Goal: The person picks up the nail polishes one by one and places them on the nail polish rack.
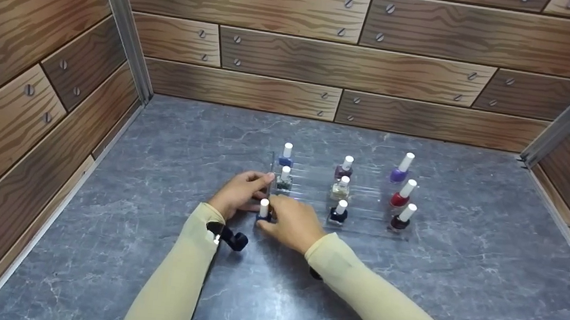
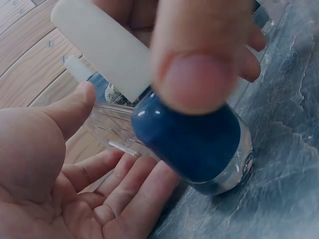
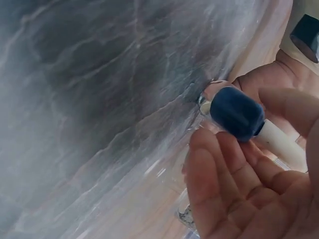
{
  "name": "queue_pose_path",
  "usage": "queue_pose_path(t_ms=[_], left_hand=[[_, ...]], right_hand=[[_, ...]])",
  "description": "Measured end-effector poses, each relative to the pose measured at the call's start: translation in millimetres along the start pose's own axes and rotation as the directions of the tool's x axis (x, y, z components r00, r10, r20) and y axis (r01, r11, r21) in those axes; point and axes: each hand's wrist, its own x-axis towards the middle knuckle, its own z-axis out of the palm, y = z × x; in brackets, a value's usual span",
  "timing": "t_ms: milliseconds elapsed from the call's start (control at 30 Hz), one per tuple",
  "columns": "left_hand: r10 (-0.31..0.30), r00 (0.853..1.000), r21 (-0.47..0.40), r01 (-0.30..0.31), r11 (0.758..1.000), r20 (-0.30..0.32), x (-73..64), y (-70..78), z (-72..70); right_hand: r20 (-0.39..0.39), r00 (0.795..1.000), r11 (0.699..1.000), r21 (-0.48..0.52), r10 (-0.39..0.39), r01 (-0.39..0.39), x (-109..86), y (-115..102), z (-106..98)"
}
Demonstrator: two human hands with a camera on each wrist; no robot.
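Observation:
My right hand (image 1: 296, 223) pinches a dark blue nail polish bottle (image 2: 187, 139) with a white cap, thumb on one side and fingers on the other. The bottle is tilted in the left wrist view, near the front left corner of a clear stepped display rack (image 1: 313, 191). At the rack's left end is my left hand (image 1: 242, 192), its thumb close to the edge and its fingers loosely extended below. Nearest to it on the rack stand a glittery bottle (image 1: 284, 181) and a blue bottle (image 1: 286, 159).
Farther right on the rack are two more columns of white-capped bottles, among them a pale gold one (image 1: 340, 190), a red one (image 1: 399, 199) and a purple one (image 1: 399, 174). Wood-patterned walls (image 1: 294, 52) enclose the grey marbled tabletop (image 1: 489, 240) at the back and sides.

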Motion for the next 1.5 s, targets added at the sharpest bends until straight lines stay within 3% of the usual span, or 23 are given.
queue_pose_path(t_ms=[133,300,400,500,667,800,867,1133,1300,1500], left_hand=[[0.007,1.000,-0.003,-0.007,1.000,0.009,0.6,0.3,1.0],[0.007,1.000,0.005,-0.007,1.000,0.008,0.6,1.7,0.3],[0.006,1.000,0.005,-0.006,1.000,0.008,-0.3,3.8,0.0],[0.006,1.000,0.006,-0.006,1.000,0.008,-1.3,4.9,-0.3],[0.001,1.000,0.015,-0.001,1.000,0.008,-1.4,4.3,-0.8],[0.000,1.000,0.009,0.000,1.000,0.009,-1.0,3.4,-1.2],[0.001,1.000,0.004,-0.001,1.000,0.014,-0.5,2.8,-1.4],[-0.007,1.000,0.001,0.007,1.000,0.023,1.3,1.7,-1.4],[-0.013,1.000,0.001,0.013,1.000,0.013,1.6,1.5,-1.7],[-0.021,1.000,0.000,0.021,1.000,0.011,0.5,1.3,-1.5]], right_hand=[[-0.018,1.000,0.998,0.053,-0.019,0.020,-0.4,5,-2],[0.003,0.998,0.970,0.239,-0.056,0.053,-4.4,16,-8],[0.002,0.999,0.919,0.392,-0.050,0.046,-6.8,21,-11],[-0.003,1.000,0.848,0.530,-0.025,0.023,-8.1,23,-11],[-0.009,1.000,0.739,0.674,0.024,-0.011,-9.1,24,-13],[-0.037,0.997,0.702,0.712,0.069,-0.022,-8.2,23,-14],[-0.058,0.994,0.700,0.714,0.097,-0.027,-7.5,23,-15],[-0.152,0.977,0.744,0.668,0.150,-0.010,-6.8,23,-20],[-0.144,0.975,0.753,0.657,0.168,-0.033,-4.0,25,-29],[-0.153,0.968,0.798,0.598,0.201,-0.071,-1.2,28,-38]])
